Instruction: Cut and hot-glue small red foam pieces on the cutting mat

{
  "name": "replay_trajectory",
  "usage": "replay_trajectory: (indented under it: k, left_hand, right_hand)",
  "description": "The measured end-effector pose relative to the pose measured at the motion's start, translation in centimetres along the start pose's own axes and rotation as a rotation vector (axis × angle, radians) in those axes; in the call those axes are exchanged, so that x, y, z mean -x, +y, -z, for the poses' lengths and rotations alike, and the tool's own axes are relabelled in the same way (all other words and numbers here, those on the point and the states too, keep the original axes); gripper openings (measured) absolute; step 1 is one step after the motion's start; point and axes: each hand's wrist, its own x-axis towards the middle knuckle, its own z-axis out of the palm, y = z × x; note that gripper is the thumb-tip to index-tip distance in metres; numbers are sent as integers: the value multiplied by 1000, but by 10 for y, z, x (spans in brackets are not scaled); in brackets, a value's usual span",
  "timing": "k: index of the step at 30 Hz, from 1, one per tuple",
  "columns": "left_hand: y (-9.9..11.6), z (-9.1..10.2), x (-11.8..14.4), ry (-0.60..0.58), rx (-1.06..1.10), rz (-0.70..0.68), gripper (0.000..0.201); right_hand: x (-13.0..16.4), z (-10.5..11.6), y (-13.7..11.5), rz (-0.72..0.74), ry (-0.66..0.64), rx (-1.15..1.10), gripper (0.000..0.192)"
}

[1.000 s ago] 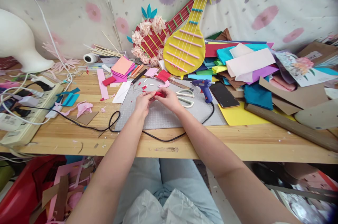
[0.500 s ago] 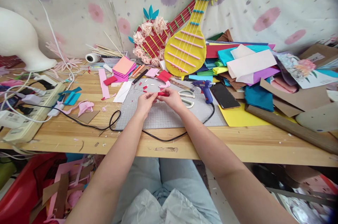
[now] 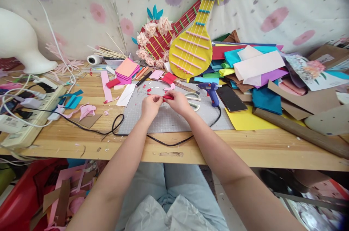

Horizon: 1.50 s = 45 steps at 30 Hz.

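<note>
A small red foam piece [image 3: 168, 97] sits pinched between the fingertips of both hands, just above a grey gridded cutting mat [image 3: 174, 118]. The left hand [image 3: 151, 105] grips its left end with fingers curled tight; the right hand [image 3: 178, 102] clamps the right end from above. White-handled scissors [image 3: 192, 100] lie just beside the right hand, and a blue glue gun [image 3: 209, 91] stands a little farther right, its black cord [image 3: 163, 141] looping across the mat's near edge. The mat rests on a pale wooden table [image 3: 245, 147] littered with soft coloured foam sheets [image 3: 256, 67], below a floral-print backdrop [image 3: 81, 5].
</note>
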Motion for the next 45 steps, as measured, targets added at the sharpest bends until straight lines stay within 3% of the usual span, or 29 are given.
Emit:
replay_trajectory:
  k: [4, 15, 22, 25, 28, 31, 34, 36, 40, 42, 45]
  left_hand:
    - [2, -2, 2, 5, -17, -7, 16]
    - [4, -3, 6, 0, 44, 1, 12]
    - [10, 0, 8, -7, -76, -69, 10]
    - [8, 0, 6, -42, -54, 12, 9]
    - [7, 1, 4, -71, 95, 186, 9]
    - [9, 2, 3, -20, 251, 323, 9]
    - [11, 6, 2, 53, 382, 383, 9]
    - [12, 9, 1, 92, 464, 411, 10]
    - [13, 11, 0, 157, 591, 435, 13]
    - [14, 12, 0, 170, 640, 436, 13]
    - [14, 13, -1, 178, 691, 436, 14]
  right_hand:
    - [3, 5, -4, 29, -8, 75, 6]
    - [1, 0, 2, 6, -43, -68, 5]
    - [-3, -6, 12, 12, -37, -212, 8]
    - [-4, -5, 12, -17, -38, -235, 11]
    - [-5, -1, 11, -35, -25, -275, 13]
    - [-6, 10, 11, -31, -12, -281, 16]
    - [-3, 31, 14, -43, 44, -106, 17]
    - [1, 47, 18, -103, 81, 165, 16]
    - [11, 70, 28, -221, -118, 641, 30]
    - [14, 73, 31, -223, -217, 771, 38]
    - [14, 68, 33, -184, -246, 894, 47]
